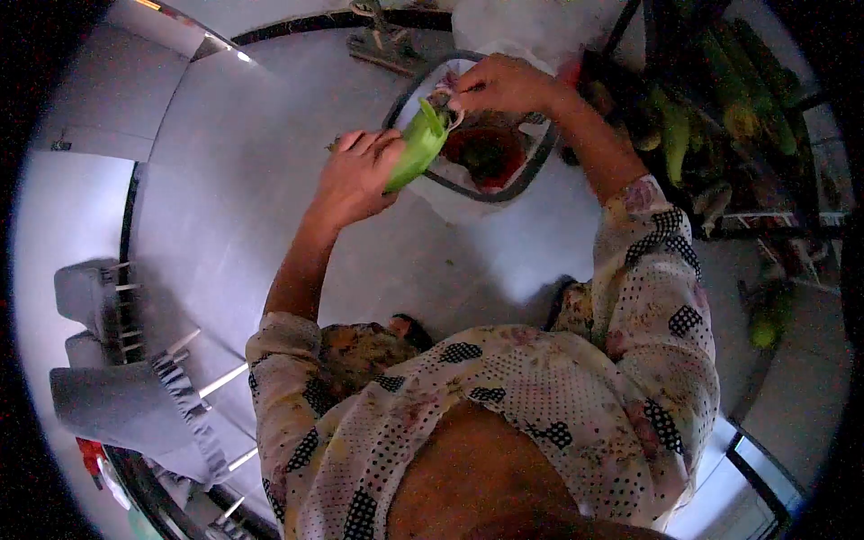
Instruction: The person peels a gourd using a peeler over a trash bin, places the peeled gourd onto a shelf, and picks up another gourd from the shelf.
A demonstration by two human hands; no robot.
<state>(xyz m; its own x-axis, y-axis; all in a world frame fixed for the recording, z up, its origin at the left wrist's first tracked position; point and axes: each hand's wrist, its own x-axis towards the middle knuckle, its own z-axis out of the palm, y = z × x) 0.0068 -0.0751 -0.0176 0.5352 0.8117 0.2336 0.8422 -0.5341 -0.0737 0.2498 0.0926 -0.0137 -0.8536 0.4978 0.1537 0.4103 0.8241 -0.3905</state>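
Observation:
A green ear of corn (419, 151), its husk still around it, is wrapped in the fingers of my left hand (360, 175). It tilts up to the right over a lined trash bin (531, 184). At its tip, the fingers of my right hand (508, 84) are pinched together on pale and brownish strands that look like corn silk (445, 95). A flap of husk stands loose near that tip. Inside the bin, a red and dark mass (486, 157) shows below my hands; what it is I cannot make out.
At the right, a dark rack (810, 99) holds several green ears and other produce. A green vegetable (767, 315) lies on the floor below it. Grey chairs (135, 409) stand at the lower left. Beyond the bin is a broom-like tool (382, 49).

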